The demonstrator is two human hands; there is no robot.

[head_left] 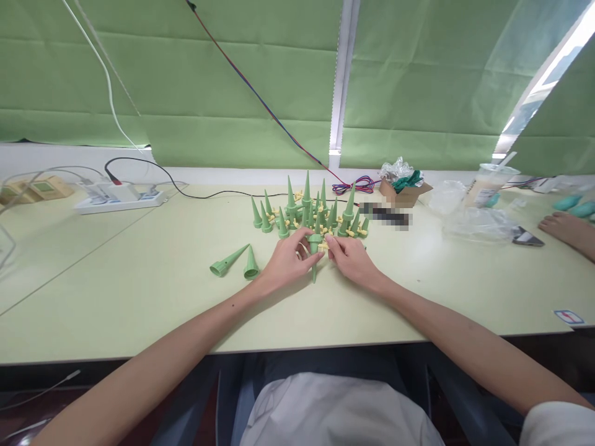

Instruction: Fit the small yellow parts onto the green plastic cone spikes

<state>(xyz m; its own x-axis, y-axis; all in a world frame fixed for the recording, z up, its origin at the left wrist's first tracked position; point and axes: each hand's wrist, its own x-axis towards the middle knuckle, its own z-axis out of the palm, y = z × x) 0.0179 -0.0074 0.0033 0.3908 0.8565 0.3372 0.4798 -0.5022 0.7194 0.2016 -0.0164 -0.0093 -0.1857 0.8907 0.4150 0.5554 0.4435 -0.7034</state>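
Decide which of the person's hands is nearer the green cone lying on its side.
Left. The left hand sits just right of the lying cone; the right hand is farther right.

green cones (307, 210) with yellow bits (pale ones), pale green table (139, 279), green blinds (232, 74).

Open table (139, 291) left of two loose cones (235, 263); upright cone cluster (309, 214) crowding behind.
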